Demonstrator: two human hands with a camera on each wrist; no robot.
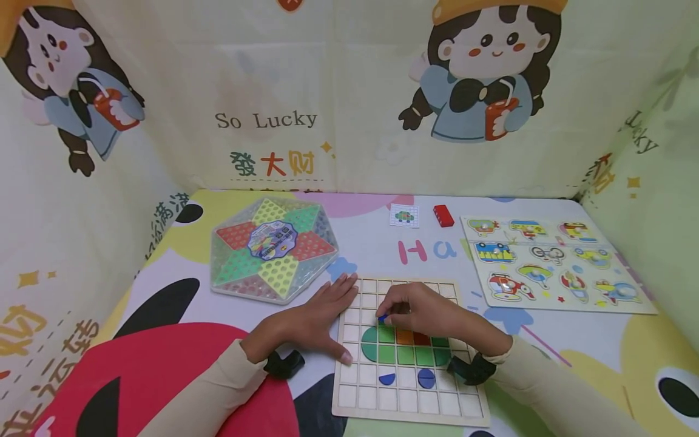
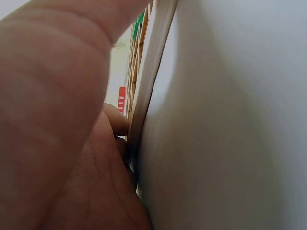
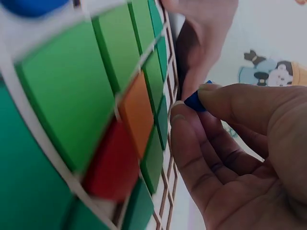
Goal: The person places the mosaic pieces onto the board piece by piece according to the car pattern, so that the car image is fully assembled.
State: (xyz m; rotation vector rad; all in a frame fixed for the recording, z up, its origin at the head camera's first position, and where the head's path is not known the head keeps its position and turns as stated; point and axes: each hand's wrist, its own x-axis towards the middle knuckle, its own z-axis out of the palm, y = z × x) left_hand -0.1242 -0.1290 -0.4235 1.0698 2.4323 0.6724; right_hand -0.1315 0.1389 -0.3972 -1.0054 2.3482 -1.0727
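A wooden grid board (image 1: 409, 419) lies in front of me. My left hand (image 1: 314, 321) rests at its left edge, fingers extended and thumb over the frame. Above the upper grid, my right hand (image 1: 431, 309) pinches a small blue piece (image 3: 194, 102) between thumb and fingertips; its full shape is hidden. Set in the cells are light green squares (image 1: 406, 355), an orange square (image 1: 405, 337), a red piece (image 1: 421, 338) and darker green rounded pieces (image 1: 369, 352). Lower down are a blue half-circle piece (image 1: 387, 379) and a blue disc made of two halves (image 1: 426, 379).
A hexagonal Chinese checkers set (image 1: 273, 279) lies at the back left. Behind the board are a small pattern card (image 1: 404, 216) and a red block (image 1: 443, 215). At the right lies a vehicle picture puzzle (image 1: 557, 297). Printed cloth walls surround the table.
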